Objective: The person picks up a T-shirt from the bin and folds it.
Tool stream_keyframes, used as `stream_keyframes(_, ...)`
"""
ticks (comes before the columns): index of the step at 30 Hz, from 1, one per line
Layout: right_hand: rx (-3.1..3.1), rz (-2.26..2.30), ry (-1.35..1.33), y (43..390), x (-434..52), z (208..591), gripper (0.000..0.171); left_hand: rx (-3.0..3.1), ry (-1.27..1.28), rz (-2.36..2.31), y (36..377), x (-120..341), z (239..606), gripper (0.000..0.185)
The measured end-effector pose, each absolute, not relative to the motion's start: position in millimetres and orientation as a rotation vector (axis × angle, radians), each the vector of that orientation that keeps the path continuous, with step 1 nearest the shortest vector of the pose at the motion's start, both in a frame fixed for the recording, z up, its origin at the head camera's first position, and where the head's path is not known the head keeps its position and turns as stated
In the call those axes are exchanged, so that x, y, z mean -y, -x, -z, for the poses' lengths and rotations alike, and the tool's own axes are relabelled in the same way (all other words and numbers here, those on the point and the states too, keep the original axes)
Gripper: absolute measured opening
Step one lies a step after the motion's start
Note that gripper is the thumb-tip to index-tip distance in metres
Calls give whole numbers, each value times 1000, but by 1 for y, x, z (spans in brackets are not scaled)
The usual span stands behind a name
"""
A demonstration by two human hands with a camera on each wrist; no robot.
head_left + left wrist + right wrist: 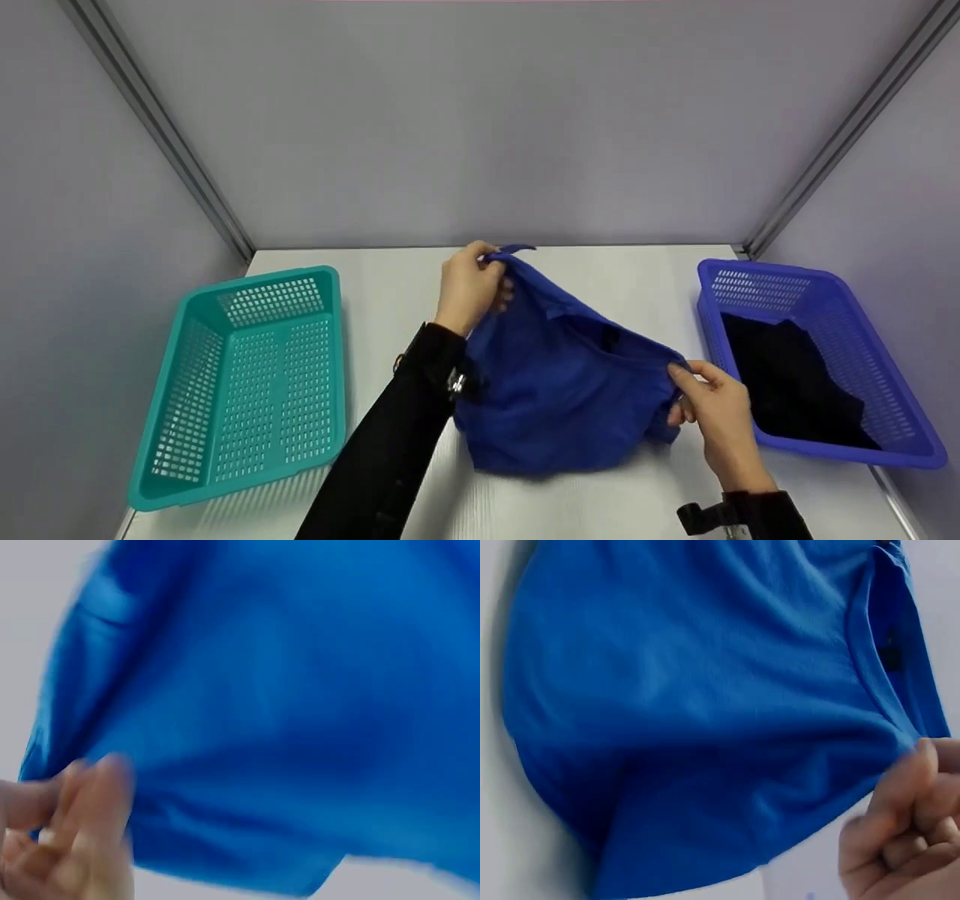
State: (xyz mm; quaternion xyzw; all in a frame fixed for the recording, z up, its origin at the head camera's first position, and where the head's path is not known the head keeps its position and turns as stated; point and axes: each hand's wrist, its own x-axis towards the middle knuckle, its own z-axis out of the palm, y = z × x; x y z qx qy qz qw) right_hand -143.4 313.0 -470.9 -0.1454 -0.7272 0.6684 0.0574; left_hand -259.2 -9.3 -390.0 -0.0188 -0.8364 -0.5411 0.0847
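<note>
A blue T-shirt (562, 397) hangs between my two hands over the white table, its lower part drooping in folds near the surface. My left hand (472, 289) pinches one upper corner, held higher and farther back; a small flap of cloth sticks out past the fingers. With thumb and fingers my right hand (712, 409) pinches the other upper corner, lower and nearer. Between them the neck opening gapes a little, and a dark label (889, 658) shows inside it in the right wrist view. In the left wrist view, the cloth (285, 690) bunches toward my blurred fingertips (105, 787).
At the left stands a teal plastic basket (337, 360) with nothing in it. A blue-purple basket (862, 322) stands at the right, close to my right hand, with black cloth (795, 382) inside. Grey panels (495, 127) wall in the white table (390, 300) at the back and sides.
</note>
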Motion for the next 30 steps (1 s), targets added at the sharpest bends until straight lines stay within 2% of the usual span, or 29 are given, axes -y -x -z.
stream_keyframes(1,2103,-2125,447,144,-316,472,18,2430,113,1812,263,4,388,27)
stream_keyframes(3,1886,-2268,470,146,-322,475,16,2352,277,2131,268,-5,386,54)
stream_keyframes(5,1746,-2356,497,146,-326,478,15,2410,494,2160,270,-12,387,80)
stream_keyframes(7,1755,-2375,521,146,-329,482,43,2535,717,2036,268,-15,391,93)
stream_keyframes(8,1819,-2358,529,145,-330,485,58,2605,772,1906,266,-15,395,93)
stream_keyframes(9,1930,-2324,525,144,-329,488,70,2656,795,1775,264,-15,401,90)
stream_keyframes(11,2201,-2195,475,141,-325,495,81,2735,765,1533,258,-9,416,79)
stream_keyframes(14,2532,-1851,316,136,-309,511,69,2833,540,1363,248,4,445,64)
stream_keyframes(17,2707,-1360,-43,126,-283,535,50,2955,228,1288,234,18,481,54)
stream_keyframes(20,2666,-853,-513,116,-256,563,45,3090,1,1250,219,26,519,58)
stream_keyframes(23,2557,-510,-832,110,-237,584,42,3141,-29,1218,205,28,552,60)
stream_keyframes(26,2609,-360,-877,110,-226,595,39,3102,69,1067,195,24,571,39)
stream_keyframes(28,2745,-340,-809,111,-223,598,40,3053,98,949,192,21,579,21)
stream_keyframes(30,2877,-333,-706,114,-222,599,43,3014,77,922,194,21,580,12)
